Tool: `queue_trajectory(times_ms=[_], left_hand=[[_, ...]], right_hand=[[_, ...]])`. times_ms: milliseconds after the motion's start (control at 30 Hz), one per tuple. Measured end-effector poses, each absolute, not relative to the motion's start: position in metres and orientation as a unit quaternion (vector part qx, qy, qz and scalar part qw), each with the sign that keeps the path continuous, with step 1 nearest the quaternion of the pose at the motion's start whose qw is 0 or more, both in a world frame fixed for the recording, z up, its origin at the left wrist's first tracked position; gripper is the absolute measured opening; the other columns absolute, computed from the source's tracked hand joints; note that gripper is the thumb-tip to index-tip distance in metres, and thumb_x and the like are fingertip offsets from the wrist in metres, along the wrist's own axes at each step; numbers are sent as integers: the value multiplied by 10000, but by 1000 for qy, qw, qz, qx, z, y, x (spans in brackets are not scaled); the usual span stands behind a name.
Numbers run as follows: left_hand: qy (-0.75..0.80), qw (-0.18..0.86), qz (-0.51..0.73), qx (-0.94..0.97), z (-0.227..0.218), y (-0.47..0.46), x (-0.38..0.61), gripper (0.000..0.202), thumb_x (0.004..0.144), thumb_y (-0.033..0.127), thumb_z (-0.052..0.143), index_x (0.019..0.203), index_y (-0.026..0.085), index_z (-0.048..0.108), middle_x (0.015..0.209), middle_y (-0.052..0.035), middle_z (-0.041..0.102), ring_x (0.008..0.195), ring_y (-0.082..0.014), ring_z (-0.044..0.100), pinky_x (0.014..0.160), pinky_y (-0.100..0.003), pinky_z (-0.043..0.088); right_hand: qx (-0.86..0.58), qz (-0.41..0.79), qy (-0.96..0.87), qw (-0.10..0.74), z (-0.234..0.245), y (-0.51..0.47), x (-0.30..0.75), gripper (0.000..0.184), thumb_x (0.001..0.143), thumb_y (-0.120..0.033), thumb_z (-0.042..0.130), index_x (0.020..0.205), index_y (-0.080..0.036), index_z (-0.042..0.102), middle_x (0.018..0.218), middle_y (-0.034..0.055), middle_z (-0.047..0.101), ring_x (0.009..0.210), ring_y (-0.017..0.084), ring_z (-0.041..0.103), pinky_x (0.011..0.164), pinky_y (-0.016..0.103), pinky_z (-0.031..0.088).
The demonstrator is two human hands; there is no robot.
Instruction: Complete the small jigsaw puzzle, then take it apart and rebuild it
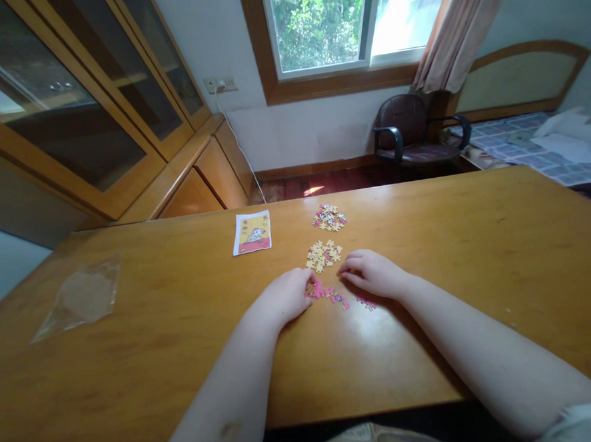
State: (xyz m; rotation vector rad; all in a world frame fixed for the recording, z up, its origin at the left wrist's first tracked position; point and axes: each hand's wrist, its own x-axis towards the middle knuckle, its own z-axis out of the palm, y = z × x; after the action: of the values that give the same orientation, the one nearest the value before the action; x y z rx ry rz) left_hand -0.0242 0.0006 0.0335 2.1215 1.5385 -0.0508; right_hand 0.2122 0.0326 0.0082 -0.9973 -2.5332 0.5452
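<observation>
My left hand (294,294) rests on the table, its thumb and fingers curled around the left end of the pink puzzle pieces (318,289). Those pieces run to the right in a joined-looking strip. My right hand (372,274) is just right of the yellow puzzle pieces (322,254), its thumb and fingertips drawn close together near the tabletop. Whatever may lie between those tips is too small to make out. Close below the right hand is another short pink strip of pieces (365,303). Farther back sits a mixed pile of puzzle pieces (330,217).
A picture card (253,233) with a white animal on yellow and pink lies left of the piles. Toward the left of the wooden table (184,361) is a clear plastic bag (87,294). Beyond the table are a glass-door cabinet (172,163), an armchair (407,131) and a bed (526,143).
</observation>
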Motion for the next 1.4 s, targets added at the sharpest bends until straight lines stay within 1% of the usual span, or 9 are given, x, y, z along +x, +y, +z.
queue_trajectory(times_ms=[167,267,367,533,767,900,1033,1267,1400], left_hand=[[545,246,-3,801,31,2,-18,294,737,187,588,1024,231,636,993,-51,665,851,-196,624,714,-266,457],[540,249,0,804,31,2,-18,236,750,208,579,979,228,632,951,-40,671,821,-191,622,686,-263,449],[540,262,-3,800,34,2,-21,254,724,221,607,977,239,616,943,-23,672,805,-187,622,643,-254,433],[563,270,-26,781,39,2,-26,242,691,203,630,930,227,598,915,-11,677,771,-175,615,609,-243,416],[564,270,-49,779,42,3,-24,160,734,225,609,893,230,620,836,-3,680,687,-157,600,569,-243,389],[574,247,-45,779,42,3,-22,112,767,279,600,859,221,628,854,-20,680,686,-164,603,578,-252,397],[548,212,-14,809,43,1,-18,126,795,267,562,887,225,638,868,-27,683,724,-173,608,602,-255,408],[428,243,-5,870,47,-5,-7,240,794,249,579,981,321,711,924,7,713,839,-181,633,729,-254,444],[443,245,-24,862,45,-4,-10,166,776,276,603,870,306,736,855,4,710,768,-176,633,674,-252,439]], right_hand=[[-318,215,-905,182,12,29,209,171,890,-223,548,929,-181,709,889,71,680,858,181,611,811,308,477],[-271,247,-914,173,15,21,203,164,877,-229,566,953,-190,706,922,67,671,868,173,610,815,296,474],[-252,260,-917,166,16,13,198,152,830,-234,623,955,-192,699,957,66,662,873,168,609,819,290,471],[-279,249,-914,158,16,17,202,264,778,-289,688,1024,-192,684,973,73,661,896,190,613,837,315,471],[-350,213,-901,145,16,31,217,156,843,-207,581,937,-182,702,912,67,685,848,185,629,799,302,477],[-373,198,-897,130,18,32,218,165,856,-216,559,900,-185,715,876,65,692,792,184,630,754,296,476],[-384,199,-892,133,18,32,217,169,857,-216,554,885,-185,718,873,62,696,800,185,630,763,295,471],[-310,243,-912,116,18,25,209,175,859,-204,556,923,-204,719,852,43,692,776,163,625,746,268,464],[-305,239,-915,117,18,18,202,140,828,-287,627,900,-193,701,825,41,678,741,158,605,712,263,443]])
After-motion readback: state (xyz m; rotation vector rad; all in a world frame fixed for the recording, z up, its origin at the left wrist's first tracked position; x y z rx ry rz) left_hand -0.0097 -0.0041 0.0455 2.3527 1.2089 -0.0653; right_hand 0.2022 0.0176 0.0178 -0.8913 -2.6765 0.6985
